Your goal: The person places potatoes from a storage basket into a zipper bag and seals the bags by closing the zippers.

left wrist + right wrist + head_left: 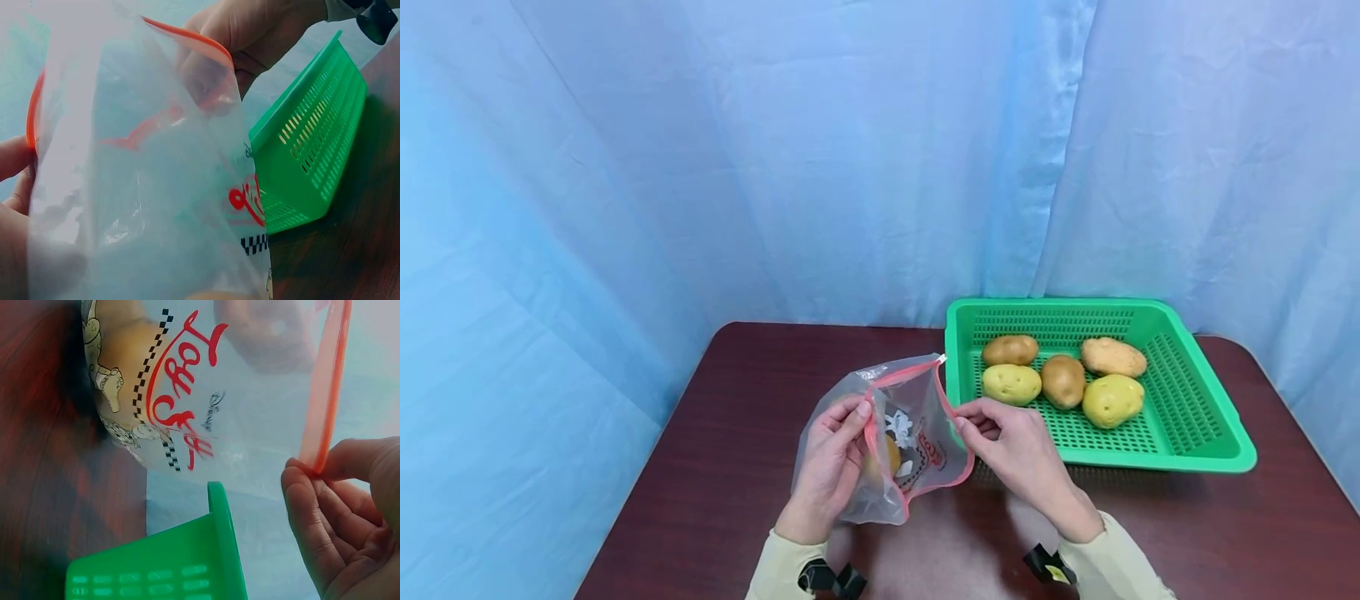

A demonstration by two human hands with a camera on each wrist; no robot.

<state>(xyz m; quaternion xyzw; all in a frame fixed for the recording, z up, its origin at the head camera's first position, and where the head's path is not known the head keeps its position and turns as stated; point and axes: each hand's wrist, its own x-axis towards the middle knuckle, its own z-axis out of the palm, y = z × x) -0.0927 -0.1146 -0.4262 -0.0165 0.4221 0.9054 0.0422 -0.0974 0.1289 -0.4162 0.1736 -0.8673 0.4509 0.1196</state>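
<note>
Pinching the zip bag (887, 433) printed "Toy Story", both hands, left hand (829, 467) and right hand (1018, 450), spread its red rim

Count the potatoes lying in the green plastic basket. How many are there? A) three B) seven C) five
C: five potatoes lie in the green plastic basket, while one more sits inside the clear zip bag that both hands hold open.
</note>
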